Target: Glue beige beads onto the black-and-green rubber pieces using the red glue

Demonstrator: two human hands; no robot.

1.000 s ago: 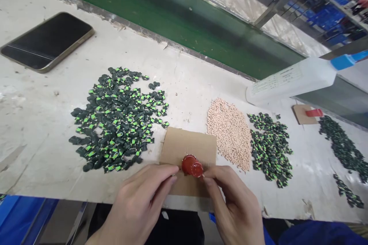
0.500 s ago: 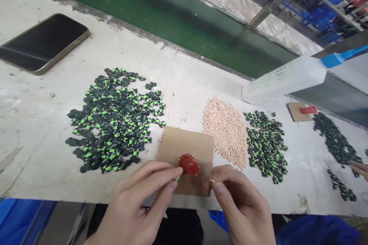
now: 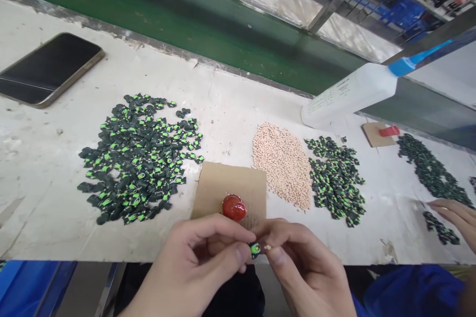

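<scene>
My left hand (image 3: 193, 267) pinches a small black-and-green piece (image 3: 255, 249) at the table's near edge. My right hand (image 3: 301, 267) is closed too, with a tiny pale bead (image 3: 267, 247) between thumb and forefinger, right beside that piece. Just beyond my fingertips a red cap (image 3: 234, 207) sits on a brown cardboard square (image 3: 226, 188). A big heap of black-and-green pieces (image 3: 137, 156) lies to the left. A heap of pale beads (image 3: 282, 163) and a smaller black-and-green heap (image 3: 336, 181) lie to the right.
A phone (image 3: 48, 69) lies face up at the far left. A white bottle with a blue cap (image 3: 353, 91) lies at the back right. Another person's hand (image 3: 455, 218) rests by more dark pieces (image 3: 427, 168). A second cardboard with a red cap (image 3: 381, 133) sits nearby. A green belt (image 3: 186, 20) runs behind.
Both hands drew back from the red cap toward the table edge and met; the black-and-green piece and the bead now show between the fingertips. Another person's hand came in at the right.
</scene>
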